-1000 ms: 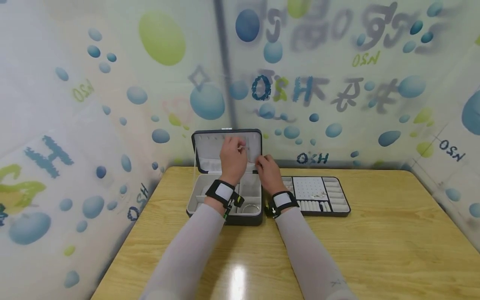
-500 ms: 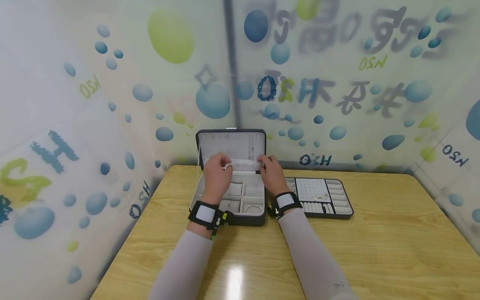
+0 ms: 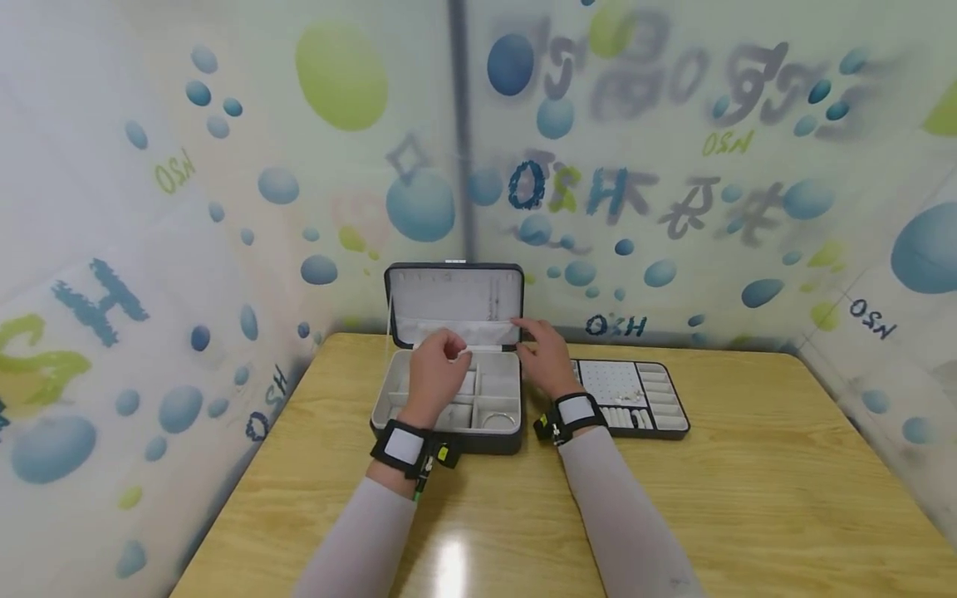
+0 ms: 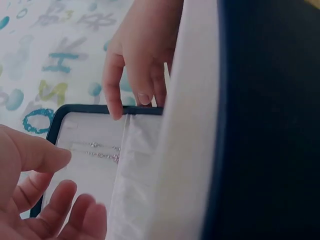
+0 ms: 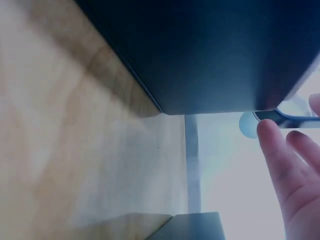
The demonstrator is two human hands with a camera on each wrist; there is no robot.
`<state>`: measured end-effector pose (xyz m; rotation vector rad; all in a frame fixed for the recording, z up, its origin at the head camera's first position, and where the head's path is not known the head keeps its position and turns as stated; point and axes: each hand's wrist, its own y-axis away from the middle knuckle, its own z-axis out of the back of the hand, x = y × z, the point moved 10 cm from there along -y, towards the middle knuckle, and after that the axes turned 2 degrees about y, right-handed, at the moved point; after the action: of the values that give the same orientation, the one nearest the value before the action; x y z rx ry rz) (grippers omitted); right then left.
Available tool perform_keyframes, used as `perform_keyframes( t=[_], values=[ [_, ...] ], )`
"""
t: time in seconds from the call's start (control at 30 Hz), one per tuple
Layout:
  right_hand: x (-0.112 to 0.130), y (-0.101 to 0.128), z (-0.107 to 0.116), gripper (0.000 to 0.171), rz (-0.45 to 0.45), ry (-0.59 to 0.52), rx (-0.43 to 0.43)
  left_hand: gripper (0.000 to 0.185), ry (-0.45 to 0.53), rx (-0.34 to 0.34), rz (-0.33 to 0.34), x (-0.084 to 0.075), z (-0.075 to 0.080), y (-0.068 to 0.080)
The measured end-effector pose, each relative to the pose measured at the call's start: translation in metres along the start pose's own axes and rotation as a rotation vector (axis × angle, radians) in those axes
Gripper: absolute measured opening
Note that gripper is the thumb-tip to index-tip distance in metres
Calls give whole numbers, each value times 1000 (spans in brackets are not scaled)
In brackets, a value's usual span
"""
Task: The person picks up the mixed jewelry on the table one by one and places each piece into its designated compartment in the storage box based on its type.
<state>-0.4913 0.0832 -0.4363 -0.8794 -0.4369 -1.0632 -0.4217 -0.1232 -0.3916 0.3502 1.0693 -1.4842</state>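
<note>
A dark jewelry box [image 3: 486, 443] stands with its lid [image 3: 441, 297] raised. Over its compartments hovers my left hand [image 3: 435, 374], fingers loosely bent; the left wrist view shows nothing between its fingers [image 4: 47, 157]. My right hand [image 3: 547, 359] is at the lid's right edge, fingers fairly straight and fingertips at the rim. Two thin necklaces [image 4: 102, 154] hang inside the lid, above a gathered white pocket [image 4: 137, 170]. In the front right compartment lies a silver bangle [image 3: 498, 414].
To the right of the box lies a dark-rimmed jewelry tray [image 3: 665, 433] with ring rolls [image 3: 616, 418], a dotted earring panel [image 3: 607, 382] and small earrings [image 3: 630, 397]. A printed curtain wall [image 3: 658, 208] rises behind the wooden table [image 3: 748, 465].
My left hand has come down from the lid, away from the necklaces, to over the compartments. My right hand stays by the lid's right edge, its fingers more spread.
</note>
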Motion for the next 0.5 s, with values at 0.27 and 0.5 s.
perform_keyframes(
  t=[0.27,0.5],
  values=[
    [-21,17,19,48,-91,-214,-50,9,54,96,-38,-13,-19,6],
    [-37,44,41,48,-157,-317,-91,8,66,176,-87,-27,-40,21]
  ],
)
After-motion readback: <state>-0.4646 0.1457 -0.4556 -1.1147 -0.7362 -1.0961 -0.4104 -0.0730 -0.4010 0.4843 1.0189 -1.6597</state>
